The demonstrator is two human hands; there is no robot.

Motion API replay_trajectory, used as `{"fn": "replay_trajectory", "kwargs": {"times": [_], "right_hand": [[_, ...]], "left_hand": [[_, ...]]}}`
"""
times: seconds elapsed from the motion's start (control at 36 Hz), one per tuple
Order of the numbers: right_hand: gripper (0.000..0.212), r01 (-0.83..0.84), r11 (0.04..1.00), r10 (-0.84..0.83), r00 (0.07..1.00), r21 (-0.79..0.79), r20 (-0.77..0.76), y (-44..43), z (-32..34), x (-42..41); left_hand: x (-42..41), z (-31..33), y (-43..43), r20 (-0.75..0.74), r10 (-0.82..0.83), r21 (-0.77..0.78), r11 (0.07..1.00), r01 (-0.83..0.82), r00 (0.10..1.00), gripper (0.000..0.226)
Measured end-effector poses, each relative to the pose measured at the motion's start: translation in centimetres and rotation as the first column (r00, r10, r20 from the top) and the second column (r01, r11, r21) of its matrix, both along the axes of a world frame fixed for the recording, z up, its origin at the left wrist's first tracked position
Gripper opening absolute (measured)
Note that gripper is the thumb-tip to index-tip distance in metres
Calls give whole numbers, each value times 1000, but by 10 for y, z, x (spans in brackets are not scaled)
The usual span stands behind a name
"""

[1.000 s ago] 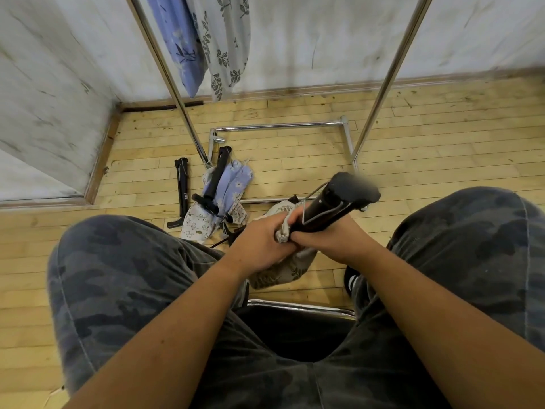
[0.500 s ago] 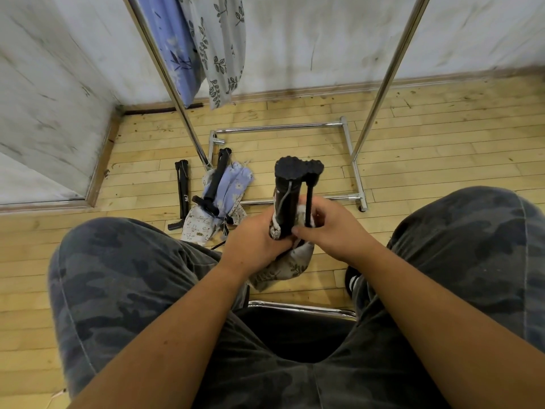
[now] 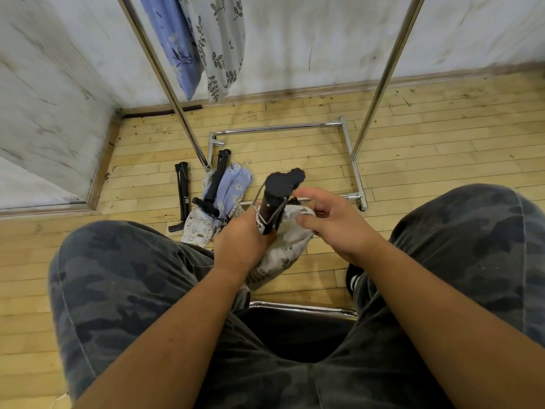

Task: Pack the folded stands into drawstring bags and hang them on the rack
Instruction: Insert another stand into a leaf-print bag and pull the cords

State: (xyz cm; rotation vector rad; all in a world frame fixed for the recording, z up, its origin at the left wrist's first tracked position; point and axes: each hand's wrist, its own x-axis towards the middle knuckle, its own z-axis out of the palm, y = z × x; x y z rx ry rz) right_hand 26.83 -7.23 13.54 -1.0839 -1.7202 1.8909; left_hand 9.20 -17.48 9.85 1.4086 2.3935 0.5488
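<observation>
A black folded stand [image 3: 278, 196] stands nearly upright between my knees, its lower end inside a white leaf-print drawstring bag [image 3: 283, 249]. My left hand [image 3: 241, 240] grips the stand together with the bag's mouth. My right hand [image 3: 330, 222] pinches the bag's rim on the right side. On the floor ahead lie two more black stands [image 3: 182, 193] [image 3: 216, 181] and a heap of bags [image 3: 224, 202], blue floral and white printed. Two filled bags, blue [image 3: 177, 45] and white leaf-print [image 3: 219, 45], hang from the chrome rack [image 3: 165, 84].
The rack's base bars [image 3: 277, 128] and right upright [image 3: 380, 81] stand on the wooden floor straight ahead. Walls close in at the left and back. I sit on a chrome-edged chair [image 3: 303, 308], my camouflage-trousered knees on either side.
The stand swung from tilting right to nearly upright. My right hand let go of the stand and moved right onto the bag's rim.
</observation>
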Motion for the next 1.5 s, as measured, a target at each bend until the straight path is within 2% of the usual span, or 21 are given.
{"fn": "replay_trajectory", "kwargs": {"times": [0.11,0.22,0.33,0.44,0.58,0.67,0.78,0.89,0.94,1.08,1.17,1.31,1.36,1.42,1.5], "right_hand": [[44,-21,997,13,994,-75,-105,-2,4,0],[52,-40,995,28,992,-93,-120,-3,9,-1],[54,-89,994,82,991,-63,-108,-6,13,-1],[54,-108,994,108,993,-11,-42,-6,14,-1],[39,-39,997,33,996,69,84,-3,5,1],[38,10,998,-17,994,65,110,1,1,3],[37,54,997,-60,991,49,122,7,-3,5],[38,22,999,-28,990,44,136,9,-4,6],[36,25,998,-33,989,52,145,8,-4,7],[44,116,992,-122,978,45,171,10,-7,8],[51,147,985,-164,963,91,214,10,-4,9],[41,189,975,-212,951,119,224,10,2,10],[39,201,970,-228,948,138,222,10,0,9],[38,209,965,-241,944,158,227,10,-2,7],[37,234,953,-275,935,194,222,11,-5,7]], "left_hand": [[2,0,0,-89,-24,-8,1000,24,996,45],[3,-4,-2,-118,-34,-25,999,31,992,52],[1,-9,-3,-11,-44,-54,998,43,999,46],[-3,-15,-1,141,-104,-63,991,114,985,54],[-10,-25,1,198,-126,-62,988,141,972,42],[-10,-22,2,264,-114,-54,990,133,958,24],[-10,-21,7,388,-34,-40,998,54,921,30],[-16,-22,6,455,39,-64,998,-12,890,16],[-18,-20,5,495,68,-88,996,-28,866,18],[-18,-12,3,609,185,-140,982,-125,771,19],[-15,-7,4,647,202,-119,979,-164,735,11],[-13,-6,6,702,196,-118,980,-160,684,19],[-14,-7,6,664,192,-138,981,-135,723,32],[-17,-8,6,572,182,-172,980,-100,800,48],[-20,-12,3,444,214,-329,942,-64,870,57]]}}
